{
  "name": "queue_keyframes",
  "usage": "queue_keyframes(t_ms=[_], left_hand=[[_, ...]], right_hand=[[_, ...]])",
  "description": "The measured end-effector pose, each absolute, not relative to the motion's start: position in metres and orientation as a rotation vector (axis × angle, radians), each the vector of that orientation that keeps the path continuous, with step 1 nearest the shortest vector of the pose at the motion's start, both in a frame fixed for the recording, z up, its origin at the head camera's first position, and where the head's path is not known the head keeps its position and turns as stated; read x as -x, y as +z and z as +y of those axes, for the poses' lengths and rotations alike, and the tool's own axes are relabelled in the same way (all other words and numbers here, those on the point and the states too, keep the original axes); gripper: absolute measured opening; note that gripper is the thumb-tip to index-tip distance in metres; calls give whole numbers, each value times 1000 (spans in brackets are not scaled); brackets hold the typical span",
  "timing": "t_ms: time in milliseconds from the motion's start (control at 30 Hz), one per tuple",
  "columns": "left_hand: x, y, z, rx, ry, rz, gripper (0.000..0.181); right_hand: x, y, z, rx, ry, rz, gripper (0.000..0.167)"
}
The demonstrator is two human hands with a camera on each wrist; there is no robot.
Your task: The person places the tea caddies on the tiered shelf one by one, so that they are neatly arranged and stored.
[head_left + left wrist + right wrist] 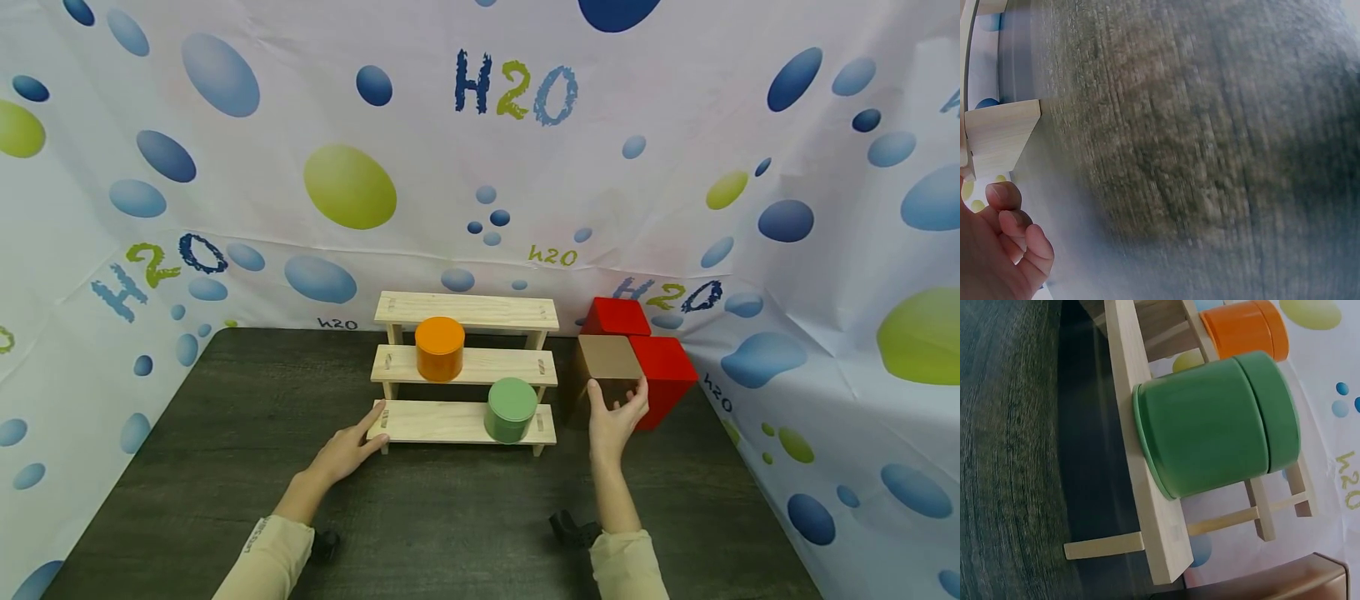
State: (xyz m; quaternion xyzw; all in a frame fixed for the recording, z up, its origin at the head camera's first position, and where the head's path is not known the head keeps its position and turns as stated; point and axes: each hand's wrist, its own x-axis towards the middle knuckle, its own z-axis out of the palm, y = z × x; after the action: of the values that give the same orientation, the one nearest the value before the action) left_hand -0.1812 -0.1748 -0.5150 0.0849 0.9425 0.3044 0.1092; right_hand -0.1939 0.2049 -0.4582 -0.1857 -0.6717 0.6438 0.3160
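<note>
A three-step wooden rack point(435, 422) stands with an orange canister point(439, 350) on its middle step and a green canister point(511, 410) at the right of its lowest step. The left hand point(341, 454) holds the lowest step's left end between thumb and forefinger; in the left wrist view the other fingers of that hand point(1013, 231) are curled beside the wooden leg point(1004, 134). Thumb and fingers of the right hand point(617, 421) span the front of a brown box point(611, 358), gripping it. The right wrist view shows the green canister point(1210, 428) close, not the hand.
Two red boxes point(663, 367) stand behind and to the right of the brown box. A white sheet point(480, 167) with blue and green spots hangs behind and beside the dark table point(450, 517). Black straps point(573, 529) show near the wrists.
</note>
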Motion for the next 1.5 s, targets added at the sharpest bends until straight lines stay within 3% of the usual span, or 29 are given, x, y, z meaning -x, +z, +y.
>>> queue_keyframes(t_ms=[867, 1500], left_hand=[[180, -515, -174, -264, 913, 2796, 67], [181, -516, -172, -275, 903, 2802, 67]], right_hand=[[212, -471, 194, 607, 1531, -1899, 105], [223, -481, 195, 679, 1449, -1851, 102]])
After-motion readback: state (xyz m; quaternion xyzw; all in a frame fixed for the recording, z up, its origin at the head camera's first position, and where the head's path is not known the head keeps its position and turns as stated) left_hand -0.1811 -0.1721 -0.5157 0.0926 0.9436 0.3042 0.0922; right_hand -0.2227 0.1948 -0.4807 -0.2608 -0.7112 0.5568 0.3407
